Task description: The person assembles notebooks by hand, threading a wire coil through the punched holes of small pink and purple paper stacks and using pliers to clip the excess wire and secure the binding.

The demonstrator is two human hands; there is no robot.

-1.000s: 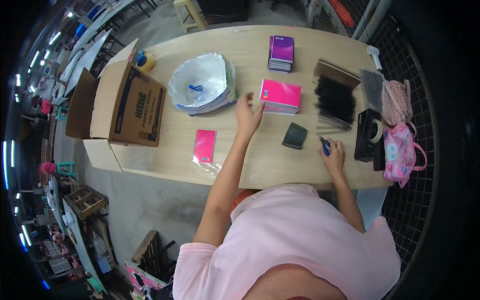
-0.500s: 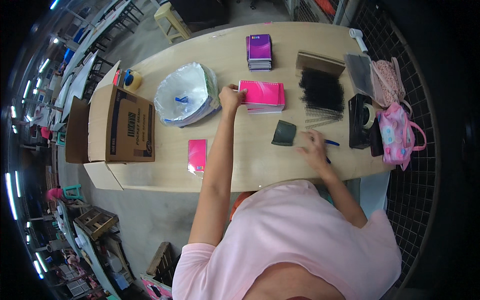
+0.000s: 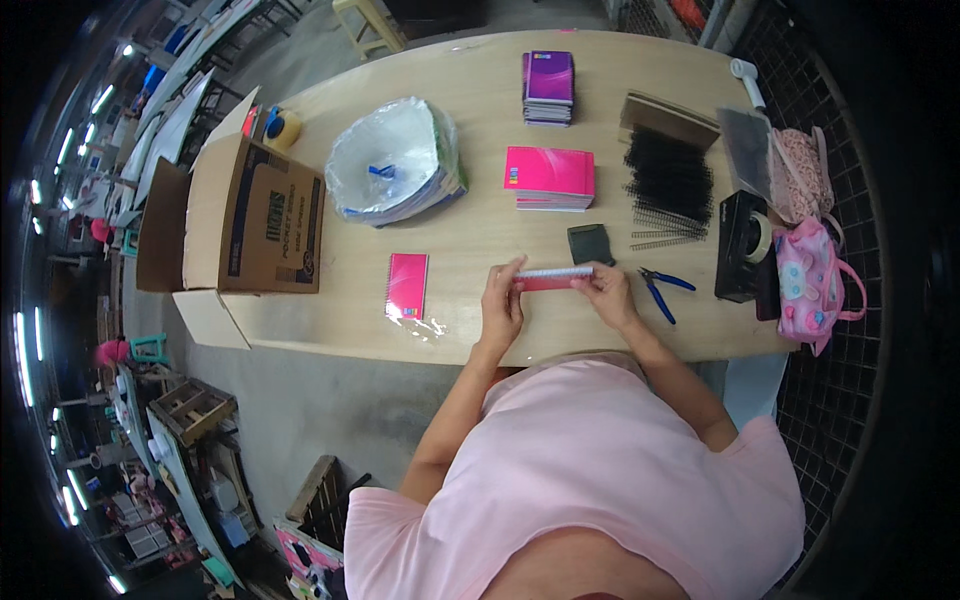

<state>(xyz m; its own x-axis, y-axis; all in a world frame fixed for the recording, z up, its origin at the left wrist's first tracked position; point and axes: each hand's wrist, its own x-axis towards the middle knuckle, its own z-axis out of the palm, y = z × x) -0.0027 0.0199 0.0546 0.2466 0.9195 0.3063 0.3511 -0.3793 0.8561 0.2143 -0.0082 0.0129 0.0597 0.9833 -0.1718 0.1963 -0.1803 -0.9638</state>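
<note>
The left hand [image 3: 502,305] and right hand [image 3: 608,294] hold a pink notepad [image 3: 548,283] by its ends near blue-handled pliers [image 3: 656,294].

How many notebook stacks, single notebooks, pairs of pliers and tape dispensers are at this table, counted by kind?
Notebook stacks: 2, purple stack and pink stack
Single notebooks: 2, lying notebook and held notebook
Pliers: 1 pair
Tape dispenser: 1
Total: 6

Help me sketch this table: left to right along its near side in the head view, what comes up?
Cardboard box, lone pink notebook, left hand, held pink notebook, right hand, blue-handled pliers, black tape dispenser, pink bag.
</note>
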